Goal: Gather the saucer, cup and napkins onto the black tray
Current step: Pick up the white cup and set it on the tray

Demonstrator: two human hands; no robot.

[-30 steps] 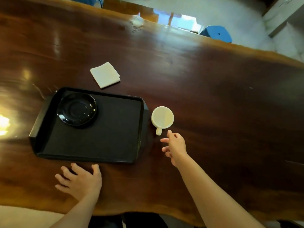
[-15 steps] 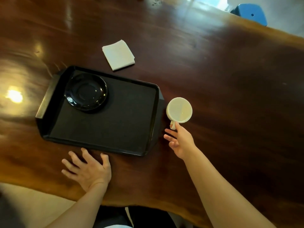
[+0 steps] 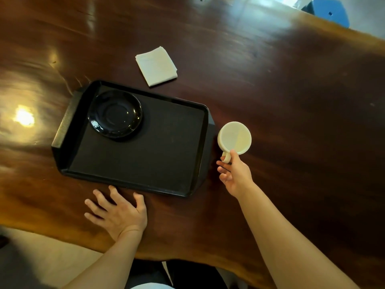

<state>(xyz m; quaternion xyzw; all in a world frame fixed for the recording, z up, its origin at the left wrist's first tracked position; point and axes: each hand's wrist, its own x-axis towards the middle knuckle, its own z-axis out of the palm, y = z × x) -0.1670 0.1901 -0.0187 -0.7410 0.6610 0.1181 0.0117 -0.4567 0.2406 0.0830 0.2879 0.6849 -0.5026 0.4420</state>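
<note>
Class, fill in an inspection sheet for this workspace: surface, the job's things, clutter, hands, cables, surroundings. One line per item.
Surface: glossy dark wooden table, light glare at left.
Job's things: black saucer on the black tray, far left corner; white cup on the table right of the tray; folded napkins on the table beyond the tray.
Clutter: nothing seen.
Hands: left hand flat on the table by the tray's near edge; right hand pinching the cup's handle.
Cables: nothing seen.
Surroundings: blue stool beyond the far edge.
</note>
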